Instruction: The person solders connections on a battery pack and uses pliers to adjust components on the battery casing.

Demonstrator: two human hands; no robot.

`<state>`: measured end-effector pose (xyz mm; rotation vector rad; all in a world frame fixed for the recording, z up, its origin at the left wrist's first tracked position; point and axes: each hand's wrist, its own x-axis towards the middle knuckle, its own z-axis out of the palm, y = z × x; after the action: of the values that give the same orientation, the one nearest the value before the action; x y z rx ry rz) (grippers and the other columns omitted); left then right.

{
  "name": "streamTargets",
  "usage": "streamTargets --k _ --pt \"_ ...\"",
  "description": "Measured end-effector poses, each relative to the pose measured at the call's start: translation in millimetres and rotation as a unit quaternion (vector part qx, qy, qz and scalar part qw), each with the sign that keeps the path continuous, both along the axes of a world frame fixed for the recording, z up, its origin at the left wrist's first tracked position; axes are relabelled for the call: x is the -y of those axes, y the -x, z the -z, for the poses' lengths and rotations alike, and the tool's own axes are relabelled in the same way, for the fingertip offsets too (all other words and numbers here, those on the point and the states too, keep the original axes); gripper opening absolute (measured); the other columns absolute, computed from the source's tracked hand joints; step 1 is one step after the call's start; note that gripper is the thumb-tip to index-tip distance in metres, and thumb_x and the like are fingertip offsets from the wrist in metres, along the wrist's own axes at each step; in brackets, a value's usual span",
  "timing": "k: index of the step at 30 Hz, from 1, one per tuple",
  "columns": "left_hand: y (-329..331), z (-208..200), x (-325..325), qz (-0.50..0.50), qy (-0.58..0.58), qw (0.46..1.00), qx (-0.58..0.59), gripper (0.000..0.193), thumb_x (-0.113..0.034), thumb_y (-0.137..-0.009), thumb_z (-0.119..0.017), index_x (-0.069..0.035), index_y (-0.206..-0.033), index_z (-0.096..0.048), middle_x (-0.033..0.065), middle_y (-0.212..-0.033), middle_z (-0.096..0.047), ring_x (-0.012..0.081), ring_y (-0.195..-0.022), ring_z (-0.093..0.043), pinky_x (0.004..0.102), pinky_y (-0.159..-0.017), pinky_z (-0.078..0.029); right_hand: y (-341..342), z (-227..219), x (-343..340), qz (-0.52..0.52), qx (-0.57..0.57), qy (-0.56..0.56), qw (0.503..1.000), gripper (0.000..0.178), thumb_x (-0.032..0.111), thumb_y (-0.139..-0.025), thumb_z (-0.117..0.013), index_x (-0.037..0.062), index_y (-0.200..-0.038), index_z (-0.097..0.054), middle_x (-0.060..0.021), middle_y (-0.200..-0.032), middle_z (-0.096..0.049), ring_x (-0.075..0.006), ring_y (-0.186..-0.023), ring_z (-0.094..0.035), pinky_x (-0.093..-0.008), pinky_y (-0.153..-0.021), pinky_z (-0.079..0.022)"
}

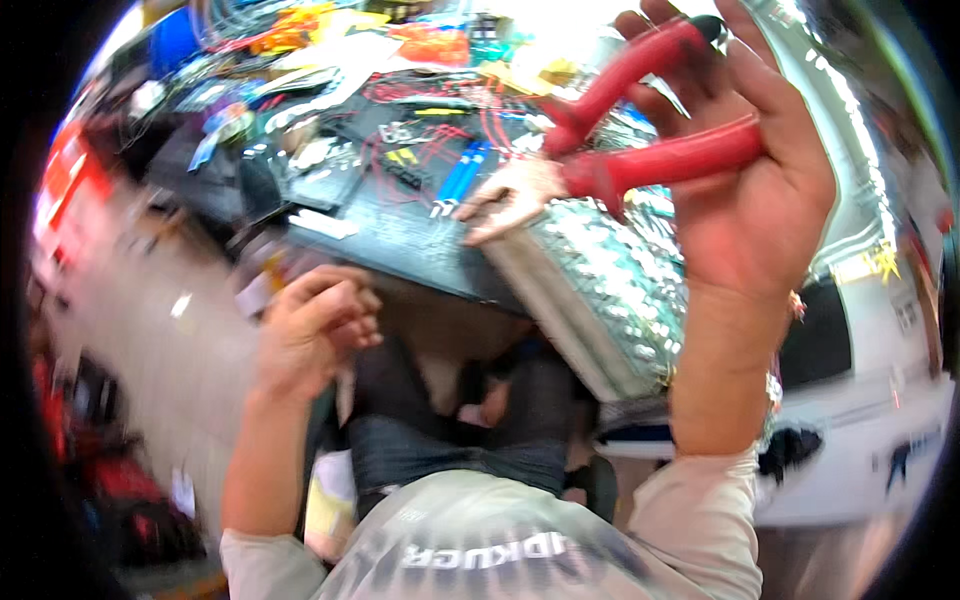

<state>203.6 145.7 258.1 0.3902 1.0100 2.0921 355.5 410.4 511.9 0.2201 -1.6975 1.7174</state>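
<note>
High on the right, my right hand [745, 210] holds a pair of red-handled pliers [655, 172]. The two handles are spread apart, one across the fingers and the other by the thumb. Their metal jaws [515, 198] point left over the table's front edge. My left hand [322, 318] hovers in front of the table at the left, its fingers loosely curled and no object visible in them. Motion blurs both the hand and the pliers. Below the pliers stands a pale-sided box [565, 305] with shiny, clear-wrapped contents on top.
On the dark work table [420, 250] lie red wires [435, 150], a blue-handled tool [462, 175], and white strips [322, 224]. Orange and yellow packets [430, 45] crowd the back. Red and dark items [130, 490] stand on the floor at left. A white surface [850, 440] is at right.
</note>
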Motion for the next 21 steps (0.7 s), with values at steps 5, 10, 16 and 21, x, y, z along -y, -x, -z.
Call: streamTargets --k 5,10,16,21 --pt "117.5 174.9 52.0 -0.102 0.222 0.97 -0.005 0.033 -0.018 -0.102 -0.077 -0.001 -0.128 -0.068 0.0118 -0.102 -0.076 0.0205 -0.079 -0.074 0.0375 -0.071 -0.066 -43.3 -16.4 4.1 0.246 -0.11 -0.054 0.962 0.058 0.016 -0.105 -0.059 -0.0031 -0.157 -0.045 -0.0239 -0.135 -0.066 -0.0364 -0.125 -0.069 -0.0404 -0.086 -0.062" --pt "257.5 326.4 109.7 -0.096 0.251 0.962 0.042 0.048 -0.007 -0.096 -0.072 -0.008 -0.142 -0.062 0.0086 -0.098 -0.075 0.0199 -0.071 -0.072 0.033 -0.056 -0.06 -142.7 -5.1 -73.5 0.297 -0.121 -0.058 0.945 0.046 0.012 -0.111 -0.052 0.002 -0.155 -0.056 -0.0276 -0.152 -0.063 -0.0413 -0.146 -0.06 -0.0379 -0.098 -0.058" --pt "260.5 333.5 74.1 -0.222 0.409 0.883 -0.067 0.072 -0.007 -0.093 -0.073 -0.02 -0.16 -0.051 0.0086 -0.112 -0.076 0.0244 -0.077 -0.074 0.037 -0.064 -0.06 -161.0 37.4 -65.5 0.293 -0.091 -0.155 0.939 0.077 0.008 -0.098 -0.064 0.0026 -0.17 -0.037 -0.0292 -0.157 -0.054 -0.0397 -0.146 -0.057 -0.0485 -0.1 -0.064" --pt "235.8 347.7 68.2 -0.143 0.43 0.869 -0.201 0.044 -0.016 -0.089 -0.086 0.005 -0.126 -0.075 0.0131 -0.12 -0.079 0.0279 -0.111 -0.075 0.0401 -0.094 -0.058 -151.6 68.4 -63.9 0.347 -0.069 -0.196 0.915 0.082 0.008 -0.093 -0.065 0.0005 -0.17 -0.037 -0.0252 -0.161 -0.049 -0.0352 -0.15 -0.051 -0.0467 -0.106 -0.061"
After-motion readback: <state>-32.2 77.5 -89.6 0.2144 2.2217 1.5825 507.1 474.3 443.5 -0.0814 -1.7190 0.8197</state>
